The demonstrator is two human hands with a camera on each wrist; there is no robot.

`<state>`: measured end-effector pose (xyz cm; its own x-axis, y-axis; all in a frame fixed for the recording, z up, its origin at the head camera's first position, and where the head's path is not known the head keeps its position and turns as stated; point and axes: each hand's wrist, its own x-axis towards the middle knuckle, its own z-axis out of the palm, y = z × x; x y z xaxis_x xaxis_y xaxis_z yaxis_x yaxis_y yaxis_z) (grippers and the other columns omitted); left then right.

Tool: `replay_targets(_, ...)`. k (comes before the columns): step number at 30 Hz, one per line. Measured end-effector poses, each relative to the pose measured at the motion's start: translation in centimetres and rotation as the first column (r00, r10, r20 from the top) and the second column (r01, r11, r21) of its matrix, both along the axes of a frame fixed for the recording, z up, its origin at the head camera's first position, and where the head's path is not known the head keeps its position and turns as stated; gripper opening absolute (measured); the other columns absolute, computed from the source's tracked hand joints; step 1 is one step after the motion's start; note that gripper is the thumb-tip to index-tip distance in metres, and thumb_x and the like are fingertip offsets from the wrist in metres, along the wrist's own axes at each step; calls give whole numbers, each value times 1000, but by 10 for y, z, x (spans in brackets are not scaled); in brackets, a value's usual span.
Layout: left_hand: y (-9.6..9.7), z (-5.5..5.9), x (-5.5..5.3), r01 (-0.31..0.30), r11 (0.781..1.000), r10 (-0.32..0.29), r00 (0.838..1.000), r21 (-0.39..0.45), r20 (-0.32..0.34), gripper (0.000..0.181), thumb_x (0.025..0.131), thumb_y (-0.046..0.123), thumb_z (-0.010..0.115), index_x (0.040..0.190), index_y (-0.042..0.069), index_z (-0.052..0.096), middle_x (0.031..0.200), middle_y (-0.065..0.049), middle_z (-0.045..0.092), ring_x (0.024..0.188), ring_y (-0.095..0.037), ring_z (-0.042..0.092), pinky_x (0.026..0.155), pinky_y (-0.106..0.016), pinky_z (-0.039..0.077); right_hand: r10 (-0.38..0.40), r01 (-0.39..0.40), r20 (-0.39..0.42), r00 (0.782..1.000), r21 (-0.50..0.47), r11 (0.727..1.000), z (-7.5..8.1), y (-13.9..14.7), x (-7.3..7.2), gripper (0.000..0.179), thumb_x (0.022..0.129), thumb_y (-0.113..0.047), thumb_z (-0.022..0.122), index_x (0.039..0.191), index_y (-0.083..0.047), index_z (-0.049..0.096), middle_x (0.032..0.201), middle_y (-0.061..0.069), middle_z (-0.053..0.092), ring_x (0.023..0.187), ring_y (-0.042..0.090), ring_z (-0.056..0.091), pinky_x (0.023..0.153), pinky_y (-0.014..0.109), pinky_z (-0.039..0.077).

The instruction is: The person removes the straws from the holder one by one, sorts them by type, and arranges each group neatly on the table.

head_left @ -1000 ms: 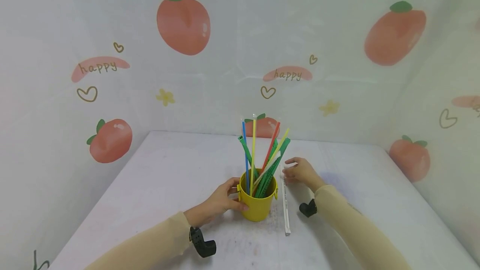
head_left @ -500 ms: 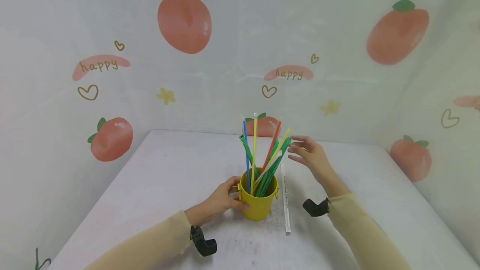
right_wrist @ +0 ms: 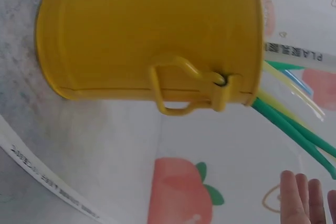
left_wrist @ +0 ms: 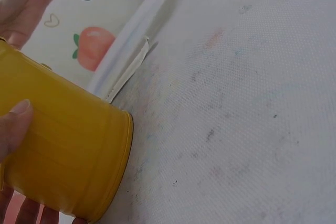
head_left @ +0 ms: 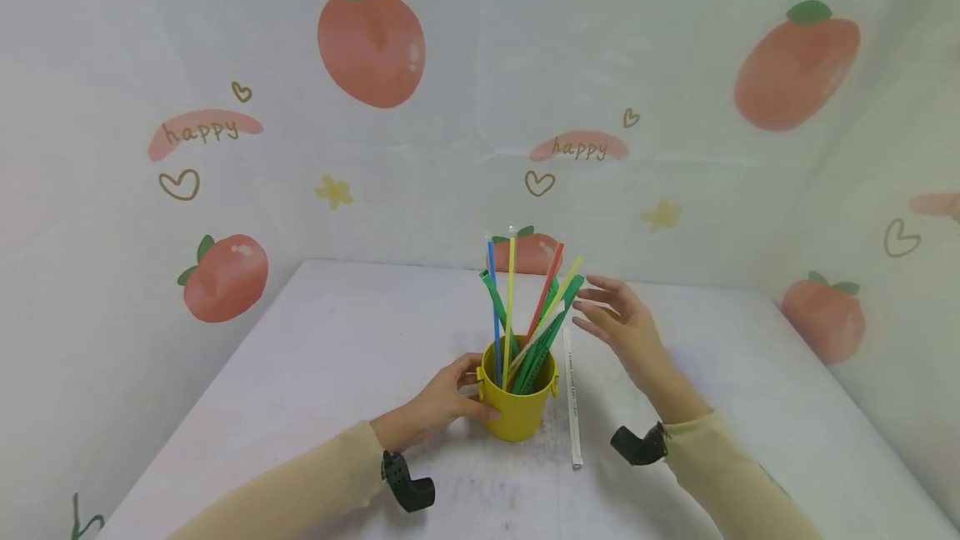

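My left hand (head_left: 442,401) grips a small yellow metal bucket (head_left: 513,417) from its left side, thumb in front and fingers round the back. Several straws stand in the bucket: a blue straw (head_left: 493,290), a yellow straw (head_left: 511,298), a red straw (head_left: 547,282), green-wrapped straws (head_left: 551,332) and a white-wrapped one. Close to the right of the green tops, my right hand (head_left: 622,319) is raised with its fingers spread and nothing in them. A white paper-wrapped straw (head_left: 573,407) lies on the table just right of the bucket.
The table (head_left: 337,340) has a white cloth cover with faint stains. Behind it hangs a white curtain (head_left: 465,90) printed with peaches and hearts. A black wrist camera (head_left: 408,486) sits at the left cuff and another black camera (head_left: 639,444) at the right cuff.
My right hand has risen from beside the lying white-wrapped straw to the level of the straw tops, its fingers now spread wider. The left hand and bucket stay put.
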<state>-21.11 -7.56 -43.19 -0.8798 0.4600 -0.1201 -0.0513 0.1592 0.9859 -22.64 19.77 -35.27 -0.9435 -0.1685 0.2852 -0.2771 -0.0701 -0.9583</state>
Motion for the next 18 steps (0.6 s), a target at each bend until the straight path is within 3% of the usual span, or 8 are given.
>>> replay_targets(6, 0, -1, -1, -1, 1000, 1, 1000, 4, 6, 70, 70, 12, 81, 130, 11, 44, 130, -4, 48, 124, -28, 41, 101, -47, 38, 17, -17, -6, 1000, -70, 997, -12, -5, 0, 43, 89, 1, 57, 130, 0, 40, 112, 6, 54, 103, 14, 60, 86, 31, 50)
replay_targets(18, 0, -1, 0, 2, 1000, -2, 1000, 5, -2, 70, 70, 11, 80, 130, 10, 44, 131, -4, 48, 124, -28, 42, 101, -46, 38, 40, -33, 62, 997, -107, 994, -23, -14, 0, 39, 86, 3, 60, 122, -3, 45, 107, 4, 54, 96, 13, 61, 85, 33, 51)
